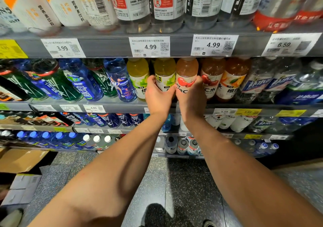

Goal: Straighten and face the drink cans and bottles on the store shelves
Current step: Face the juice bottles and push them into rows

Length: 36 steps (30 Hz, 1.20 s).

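On the second shelf from the top stands a row of vitamin drink bottles. My left hand (pixel 158 96) grips the lower part of a yellow-green lime bottle (pixel 165 73). Beside it, my right hand (pixel 191 97) grips a pinkish cherry bottle (pixel 186 73), its label facing out. Both bottles stand upright at the shelf front. Another lime bottle (pixel 138 76) is to the left, another cherry bottle (pixel 211 76) and an orange one (pixel 232 80) to the right. My hands hide the bottoms of the held bottles.
Blue and green sports bottles (pixel 82 80) fill the left of this shelf, clear water bottles (pixel 272 81) the right. The upper shelf edge (pixel 108 45) with price tags hangs just above the caps. Lower shelves hold more drinks. Cardboard boxes (pixel 21 162) lie on the floor at left.
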Available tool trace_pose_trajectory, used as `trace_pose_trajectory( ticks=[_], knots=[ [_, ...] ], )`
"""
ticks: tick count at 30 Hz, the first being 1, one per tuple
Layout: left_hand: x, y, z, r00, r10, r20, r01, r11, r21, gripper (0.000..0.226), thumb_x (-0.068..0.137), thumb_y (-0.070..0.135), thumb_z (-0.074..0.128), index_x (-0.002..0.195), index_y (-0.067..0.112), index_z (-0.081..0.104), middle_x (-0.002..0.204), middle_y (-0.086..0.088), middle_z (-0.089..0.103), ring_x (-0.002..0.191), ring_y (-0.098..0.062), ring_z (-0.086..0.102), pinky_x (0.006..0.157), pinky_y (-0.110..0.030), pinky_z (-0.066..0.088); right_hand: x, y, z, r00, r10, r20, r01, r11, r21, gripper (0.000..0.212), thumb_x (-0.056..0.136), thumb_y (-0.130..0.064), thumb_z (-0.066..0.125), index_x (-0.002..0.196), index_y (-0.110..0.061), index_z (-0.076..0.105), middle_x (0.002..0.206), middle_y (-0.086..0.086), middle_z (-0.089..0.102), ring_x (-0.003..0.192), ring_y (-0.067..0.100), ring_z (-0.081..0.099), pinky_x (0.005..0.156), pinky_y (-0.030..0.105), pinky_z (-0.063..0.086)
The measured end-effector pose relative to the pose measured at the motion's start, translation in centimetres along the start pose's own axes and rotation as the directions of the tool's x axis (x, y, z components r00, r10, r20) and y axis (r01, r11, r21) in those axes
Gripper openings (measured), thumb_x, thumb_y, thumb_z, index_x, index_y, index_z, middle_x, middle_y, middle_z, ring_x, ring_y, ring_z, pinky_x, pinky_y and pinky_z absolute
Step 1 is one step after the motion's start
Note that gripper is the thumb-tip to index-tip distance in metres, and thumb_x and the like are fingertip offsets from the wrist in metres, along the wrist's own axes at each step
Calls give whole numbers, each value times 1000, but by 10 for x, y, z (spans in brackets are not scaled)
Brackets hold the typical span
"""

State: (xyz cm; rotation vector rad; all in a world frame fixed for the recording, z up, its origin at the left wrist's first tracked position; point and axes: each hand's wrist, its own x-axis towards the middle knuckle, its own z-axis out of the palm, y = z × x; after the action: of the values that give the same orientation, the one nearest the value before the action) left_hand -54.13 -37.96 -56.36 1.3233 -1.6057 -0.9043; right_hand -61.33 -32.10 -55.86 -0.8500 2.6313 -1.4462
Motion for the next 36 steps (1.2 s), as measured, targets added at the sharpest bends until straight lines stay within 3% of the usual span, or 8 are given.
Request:
trace_pose_trajectory(
  ticks=[11, 17, 21, 24, 27, 29, 32, 36],
  knots=[
    [-11, 1, -18, 995, -64, 78, 74, 988, -135, 53, 76, 22, 82, 123, 10, 62, 111, -1, 71, 102, -10, 67, 94, -34, 54, -22, -9, -1, 982, 133, -137, -124, 990, 68, 81, 78, -30, 77, 142, -1, 39, 141, 21, 46, 130, 36, 45, 107, 39, 38],
    [-8, 0, -51, 963, -104, -247, 77, 991, -114, 50, 77, 18, 79, 118, 5, 53, 116, -9, 50, 105, -27, 54, 95, -38, 44, -23, -2, -9, 968, 219, -124, -214, 975, 53, 92, 77, -42, 78, 145, 1, 32, 148, 20, 38, 139, 33, 31, 111, 27, 19],
    [0, -14, -56, 988, -148, -48, 147, 988, -37, 68, 81, 18, 77, 138, 2, 43, 134, -15, 50, 123, -27, 50, 105, -31, 37, -29, -3, -5, 979, 188, -84, -179, 979, 99, 79, 79, -33, 78, 139, 1, 40, 143, 19, 45, 138, 31, 33, 112, 18, 14],
    [7, -20, -61, 991, -127, 29, 128, 991, -26, 69, 80, 19, 78, 139, 5, 44, 132, -13, 52, 123, -26, 51, 108, -38, 39, -29, -9, -1, 974, 219, -55, -210, 968, 134, 83, 80, -30, 77, 143, 5, 36, 146, 22, 44, 138, 33, 37, 116, 41, 29],
    [15, -25, -63, 991, -109, 78, 110, 994, -5, 70, 78, 19, 80, 137, 6, 46, 129, -10, 53, 122, -25, 51, 108, -39, 39, -27, -11, -1, 970, 238, -53, -231, 967, 107, 87, 81, -30, 77, 146, 4, 31, 149, 21, 40, 139, 32, 36, 116, 41, 29],
    [17, -27, -58, 987, -117, 114, 122, 992, -38, 71, 77, 17, 81, 136, 6, 44, 128, -8, 54, 119, -17, 54, 107, -30, 41, -25, -7, -3, 971, 237, -34, -233, 968, 94, 88, 82, -30, 76, 148, 3, 29, 151, 20, 38, 141, 30, 33, 117, 38, 26],
    [13, -28, -49, 982, -144, 118, 155, 984, -88, 66, 76, 13, 82, 130, 6, 44, 109, 6, 54, 91, 18, 51, 83, 3, 36, -25, -5, -7, 973, 229, 14, -229, 969, 89, 83, 83, -28, 73, 147, 2, 30, 150, 19, 39, 140, 29, 35, 116, 39, 28],
    [2, -16, -50, 975, -179, 129, 192, 977, -94, 64, 78, 13, 81, 130, 9, 43, 106, 10, 53, 88, 18, 49, 77, 6, 34, -34, -13, -15, 980, 198, 17, -199, 980, 20, 72, 89, -30, 66, 144, 3, 34, 147, 20, 41, 137, 30, 38, 113, 38, 29]
  ],
)
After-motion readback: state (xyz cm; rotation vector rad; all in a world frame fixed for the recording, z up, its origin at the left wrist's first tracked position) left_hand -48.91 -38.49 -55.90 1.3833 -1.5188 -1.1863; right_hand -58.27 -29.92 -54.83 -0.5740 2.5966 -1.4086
